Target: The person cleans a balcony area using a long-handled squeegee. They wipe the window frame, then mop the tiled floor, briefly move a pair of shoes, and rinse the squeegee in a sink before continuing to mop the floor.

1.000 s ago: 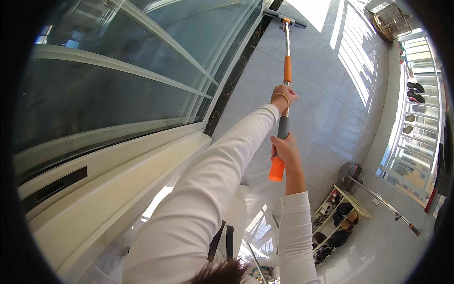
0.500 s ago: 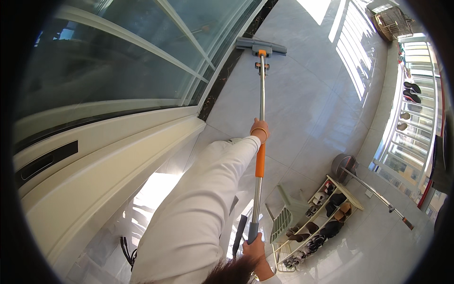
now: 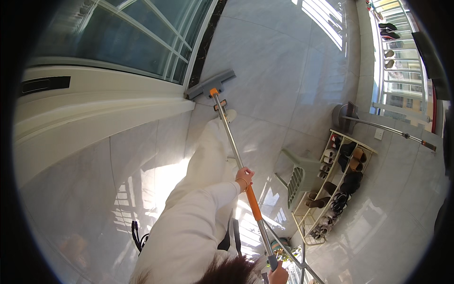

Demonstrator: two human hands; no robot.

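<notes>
A long mop (image 3: 231, 137) with a silver pole, an orange sleeve and a wide grey head runs from low right up to the floor by the door frame. Its head (image 3: 222, 79) lies flat there, slanted, its left end near the frame's corner. My left hand (image 3: 245, 177), in a white sleeve with a band at the wrist, is closed around the pole at the top of the orange sleeve. Lower down, my right hand (image 3: 278, 273) grips the grey end of the handle, partly cut by the picture's lower edge. My foot (image 3: 230, 115) shows just below the mop head.
A glazed sliding door (image 3: 137, 38) and its cream frame (image 3: 104, 111) stand on the left. To the right are a green plastic stool (image 3: 302, 177), a shoe rack (image 3: 309, 226) full of shoes and a long-handled dustpan (image 3: 343, 118). A white railing (image 3: 404, 71) with shoes lies beyond.
The mop head has been drawn back toward me and left, and has turned to a slant. Both hands have come lower and right with the pole. My view has shifted.
</notes>
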